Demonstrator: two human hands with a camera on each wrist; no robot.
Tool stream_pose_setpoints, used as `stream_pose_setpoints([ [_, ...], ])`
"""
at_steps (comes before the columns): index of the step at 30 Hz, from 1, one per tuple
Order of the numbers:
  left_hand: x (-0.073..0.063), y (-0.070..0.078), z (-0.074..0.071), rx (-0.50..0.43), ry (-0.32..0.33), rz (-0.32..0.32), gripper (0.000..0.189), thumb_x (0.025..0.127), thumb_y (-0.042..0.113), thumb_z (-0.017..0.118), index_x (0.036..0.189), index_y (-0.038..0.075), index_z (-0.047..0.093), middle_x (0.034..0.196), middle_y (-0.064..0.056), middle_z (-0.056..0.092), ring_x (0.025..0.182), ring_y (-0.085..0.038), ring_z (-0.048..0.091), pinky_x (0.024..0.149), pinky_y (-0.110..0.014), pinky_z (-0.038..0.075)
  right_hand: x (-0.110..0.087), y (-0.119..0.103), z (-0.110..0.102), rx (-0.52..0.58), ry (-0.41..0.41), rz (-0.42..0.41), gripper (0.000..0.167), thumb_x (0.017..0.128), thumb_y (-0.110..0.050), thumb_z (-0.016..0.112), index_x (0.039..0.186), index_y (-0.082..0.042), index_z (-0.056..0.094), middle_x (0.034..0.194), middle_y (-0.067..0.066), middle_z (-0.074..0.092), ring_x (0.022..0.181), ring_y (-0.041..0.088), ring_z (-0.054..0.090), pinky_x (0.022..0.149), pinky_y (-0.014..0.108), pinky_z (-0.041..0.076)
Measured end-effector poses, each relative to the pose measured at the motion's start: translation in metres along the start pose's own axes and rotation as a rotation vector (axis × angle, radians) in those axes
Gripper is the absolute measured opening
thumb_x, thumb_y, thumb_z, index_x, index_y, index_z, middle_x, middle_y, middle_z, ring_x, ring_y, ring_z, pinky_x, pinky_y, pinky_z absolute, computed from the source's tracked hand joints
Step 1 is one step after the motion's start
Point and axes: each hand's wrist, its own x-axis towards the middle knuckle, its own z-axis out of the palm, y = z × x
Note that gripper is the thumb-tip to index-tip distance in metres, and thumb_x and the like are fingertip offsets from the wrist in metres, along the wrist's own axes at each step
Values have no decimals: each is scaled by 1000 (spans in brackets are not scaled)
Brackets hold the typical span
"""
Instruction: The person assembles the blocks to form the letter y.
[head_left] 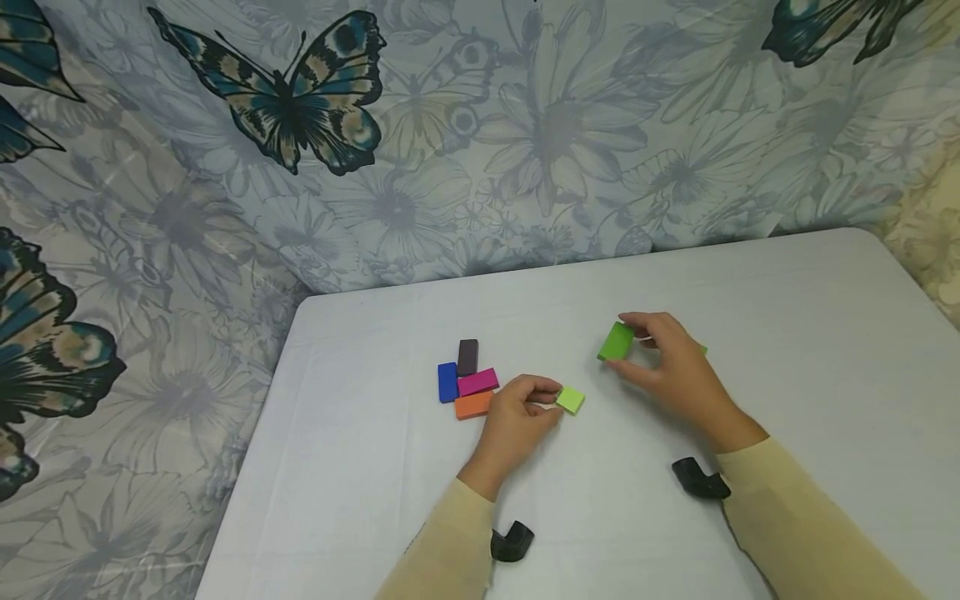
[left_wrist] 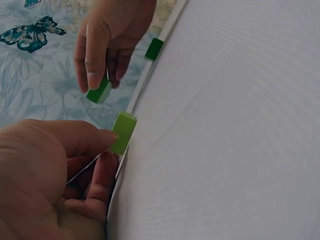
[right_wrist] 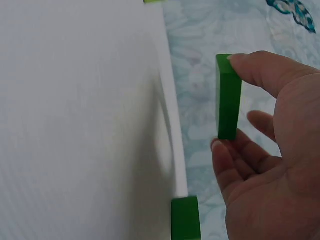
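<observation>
My left hand [head_left: 517,421] pinches a light green block [head_left: 571,400] between thumb and fingers, low over the white table. In the left wrist view the same light green block [left_wrist: 124,133] stands out past the thumb tip. To the right, my right hand [head_left: 678,367] holds a green block [head_left: 617,341] by its two ends. The right wrist view shows this green block [right_wrist: 228,97] upright between thumb and fingertips, above the table. Another green block [right_wrist: 185,218] lies on the table by the right hand, mostly hidden behind it in the head view.
Beside the left hand, several blocks lie close together: a dark brown block [head_left: 468,357], a blue block [head_left: 447,382], a magenta block [head_left: 477,382] and an orange block [head_left: 474,406]. The white table [head_left: 360,483] ends at the back against a butterfly-print cloth [head_left: 450,208].
</observation>
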Motion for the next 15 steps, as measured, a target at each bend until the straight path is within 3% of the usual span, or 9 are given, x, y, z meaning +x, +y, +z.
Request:
stream_pose_setpoints([
  [5, 1, -2, 1, 23, -1, 10, 26, 95, -1, 82, 119, 10, 79, 111, 6, 72, 94, -5, 68, 84, -26, 59, -2, -4, 11, -23, -50, 30, 62, 88, -1, 91, 141, 7, 61, 133, 22, 62, 119, 38, 61, 100, 52, 52],
  [15, 3, -2, 4, 15, 28, 22, 21, 96, 0, 82, 115, 9, 80, 107, 5, 73, 95, -5, 69, 84, -27, 60, -6, -2, 20, -81, -178, 91, 63, 93, -11, 88, 145, 7, 59, 135, 25, 62, 126, 41, 57, 106, 61, 45],
])
